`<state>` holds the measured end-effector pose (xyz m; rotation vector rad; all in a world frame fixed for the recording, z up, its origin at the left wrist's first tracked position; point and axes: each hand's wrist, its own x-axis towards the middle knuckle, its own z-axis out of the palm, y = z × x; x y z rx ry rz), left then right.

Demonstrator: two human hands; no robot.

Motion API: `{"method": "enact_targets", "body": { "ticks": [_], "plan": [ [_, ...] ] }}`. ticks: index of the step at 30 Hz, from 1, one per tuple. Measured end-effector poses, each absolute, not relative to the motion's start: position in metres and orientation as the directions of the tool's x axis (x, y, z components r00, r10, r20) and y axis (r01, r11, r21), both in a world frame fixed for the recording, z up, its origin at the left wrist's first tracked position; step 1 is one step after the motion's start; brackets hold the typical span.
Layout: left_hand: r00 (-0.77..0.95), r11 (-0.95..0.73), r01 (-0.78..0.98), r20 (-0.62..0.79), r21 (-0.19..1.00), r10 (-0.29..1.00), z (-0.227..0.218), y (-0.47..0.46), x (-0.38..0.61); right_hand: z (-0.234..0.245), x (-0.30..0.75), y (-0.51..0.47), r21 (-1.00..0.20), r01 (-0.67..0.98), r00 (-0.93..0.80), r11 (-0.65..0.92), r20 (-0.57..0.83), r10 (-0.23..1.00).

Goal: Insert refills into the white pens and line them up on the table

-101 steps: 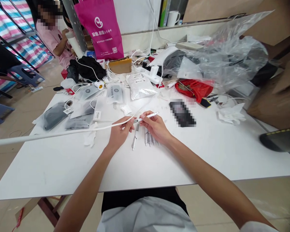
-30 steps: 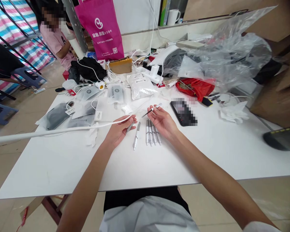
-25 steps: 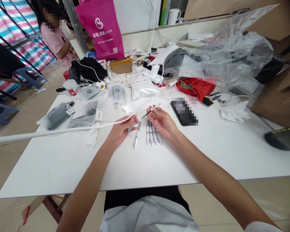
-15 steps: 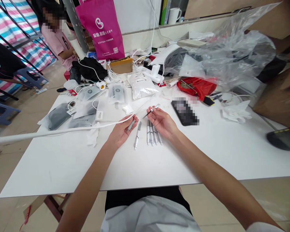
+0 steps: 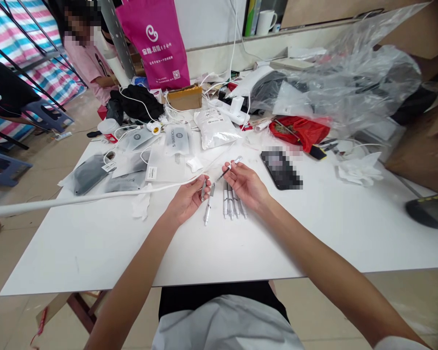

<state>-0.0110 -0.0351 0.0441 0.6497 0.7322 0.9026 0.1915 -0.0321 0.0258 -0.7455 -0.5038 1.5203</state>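
Note:
My right hand (image 5: 245, 183) pinches a thin pen part (image 5: 229, 168), its dark refill pointing left toward my other hand. My left hand (image 5: 188, 199) holds a short grey pen barrel piece (image 5: 203, 188) between thumb and fingers. Between the two hands one white pen (image 5: 208, 210) lies alone on the white table (image 5: 95, 243). A row of several white pens (image 5: 233, 204) lies side by side under my right palm. A long white cable (image 5: 76, 199) runs from beside my left hand off to the left edge.
A phone (image 5: 281, 168) lies right of my right hand. Packaged items in plastic bags (image 5: 131, 163), a pink bag (image 5: 156, 39), a red bag (image 5: 299, 132) and clear plastic sheeting (image 5: 350, 82) crowd the far side. Another person (image 5: 89, 58) sits far left.
The pen that both hands held together has come apart: my right hand keeps the refill end, my left keeps the grey barrel piece, now turned more upright.

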Motion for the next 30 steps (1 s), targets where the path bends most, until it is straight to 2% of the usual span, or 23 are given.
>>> {"method": "enact_targets", "body": {
  "ticks": [5,11,14,20,30],
  "plan": [
    [0.499,0.387,-0.250,-0.225,0.888,0.837,0.047,-0.042,-0.011,0.029,0.187,-0.036,-0.783,-0.622,0.070,-0.024,-0.086,0.994],
    [0.518,0.327,-0.108,-0.227,0.939,0.825,0.048,-0.045,-0.009,0.032,0.183,-0.041,-0.843,-0.538,0.006,0.019,0.018,1.000],
    [0.515,0.314,-0.112,-0.215,0.943,0.830,0.048,-0.045,-0.008,0.032,0.182,-0.043,-0.857,-0.515,-0.022,0.018,0.034,0.999],
    [0.524,0.358,-0.129,-0.243,0.925,0.816,0.048,-0.045,-0.008,0.033,0.183,-0.042,-0.847,-0.528,0.047,0.055,0.036,0.998],
    [0.540,0.337,-0.102,-0.232,0.936,0.809,0.051,-0.046,-0.010,0.030,0.186,-0.037,-0.841,-0.532,0.119,0.097,0.039,0.992]
  ]
}}
